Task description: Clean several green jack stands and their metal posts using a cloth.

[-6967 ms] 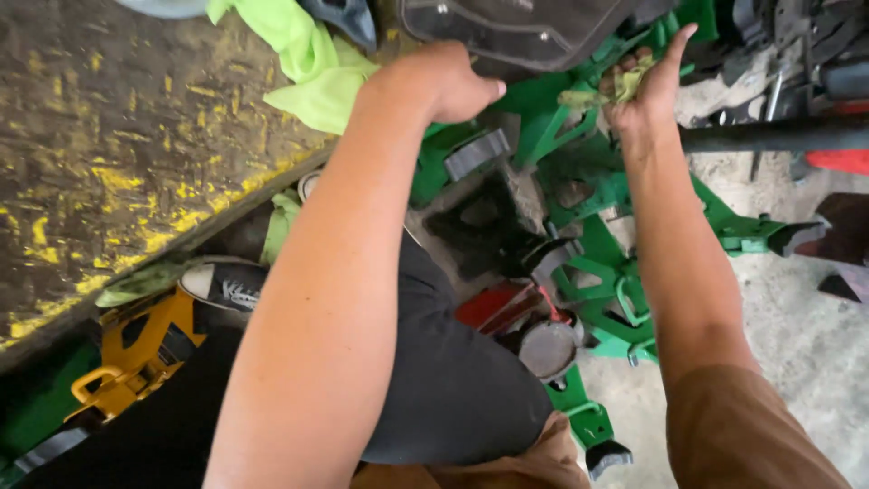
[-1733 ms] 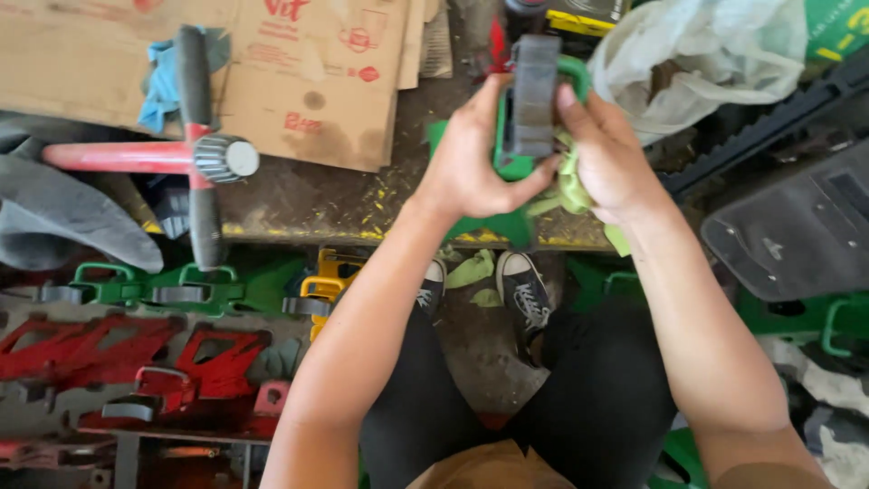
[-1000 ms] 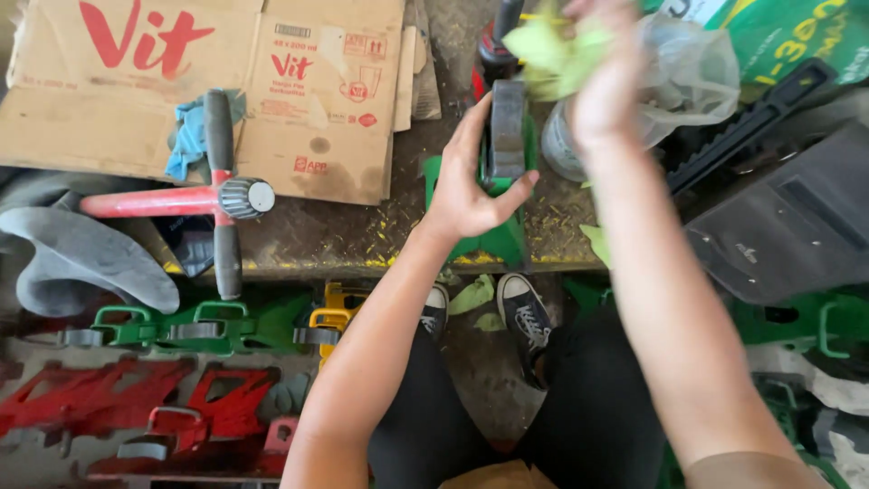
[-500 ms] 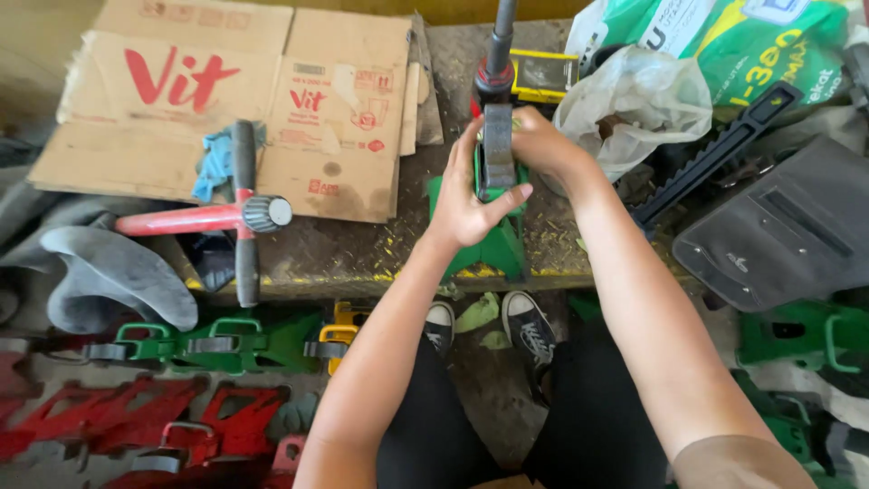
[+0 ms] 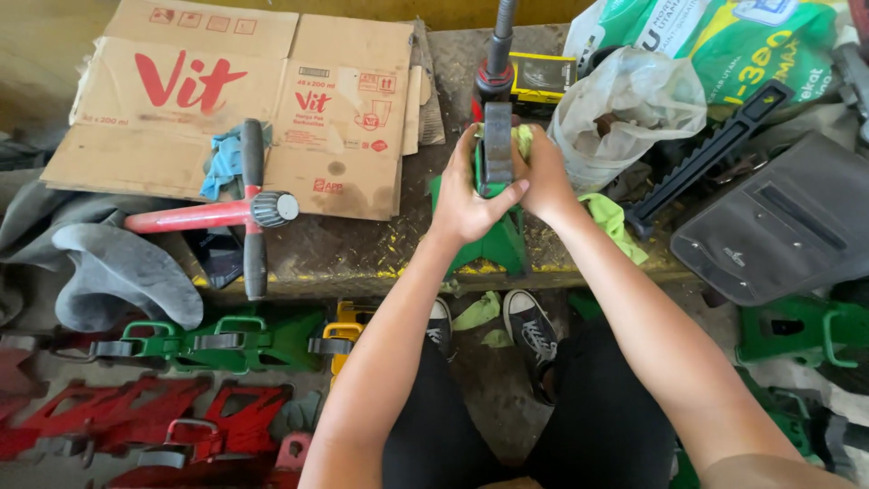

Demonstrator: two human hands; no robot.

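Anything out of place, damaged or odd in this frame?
Nothing looks broken or spilled. The bench is cluttered: a red-handled tool lies across flattened cardboard. Both the left hand and right hand grip the green jack stand, the right holding a green rag.

Head camera view, looking steeply down from above at a seated person's arms and lap.

The one camera faces forward and down. The table [image 5: 362, 244] fills the upper frame at arm's length, with both hands meeting near top centre; knees, shoes [image 5: 534, 330] and floor lie closer, below. No second view shares the scene.
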